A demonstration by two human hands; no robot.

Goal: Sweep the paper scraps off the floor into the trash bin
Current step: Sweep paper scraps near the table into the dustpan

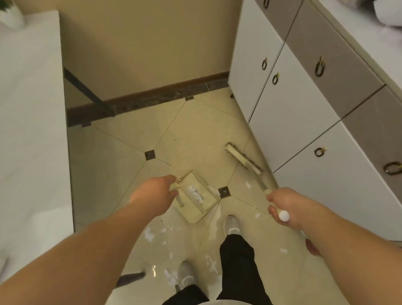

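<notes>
Head view looks down: the left hand [158, 189] curls its fingers around the handle of a cream plastic dustpan [197, 198], which tilts over the glossy beige tiled floor [192, 128]. The right hand [286, 209] grips the pale handle of a cream long-handled broom [244, 159], its bristle head beyond the fingertips near white cabinet doors [288, 118]. White torn paper scraps [150, 234] lie scattered below both hands, around grey sneakers [232, 224].

left hand [158, 189] gripping, right hand [284, 208] gripping
</notes>
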